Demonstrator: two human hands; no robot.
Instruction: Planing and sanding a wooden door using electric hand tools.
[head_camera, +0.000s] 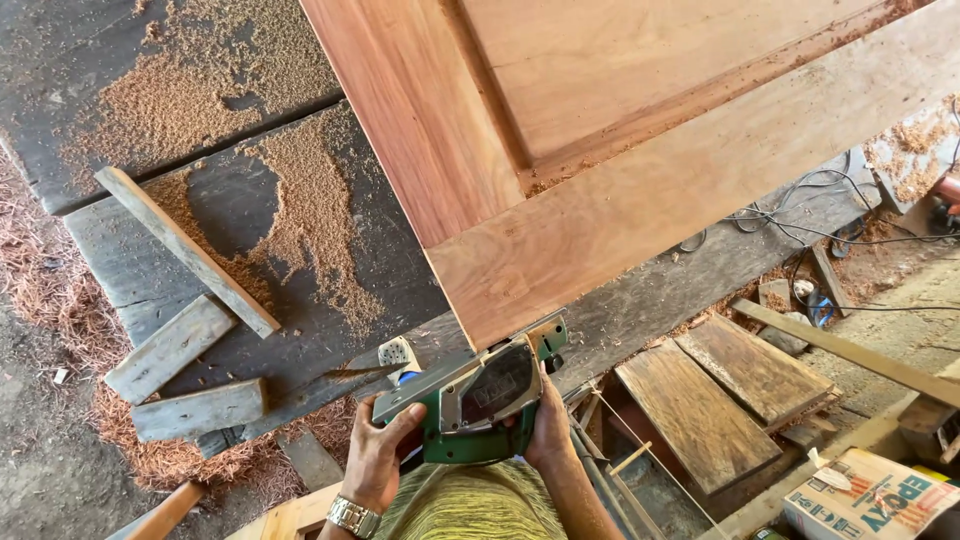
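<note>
Green electric planer (480, 400) held at the near edge of the wooden door panel (640, 200).
Left hand (378, 455) and right hand (548, 430) grip clenched on planer; long axis runs left-to-right, nose up-right, touching panel edge.

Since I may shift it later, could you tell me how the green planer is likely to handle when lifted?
The planer probably feels heavy for its size: both hands grip it. Its rigid body should stay stiff, and the flat metal sole likely slides easily on the panel.

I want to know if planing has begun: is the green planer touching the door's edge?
Touching. In the head view the planer, held by the left hand and right hand, has its front pressed against the door edge, with no gap visible.
</note>
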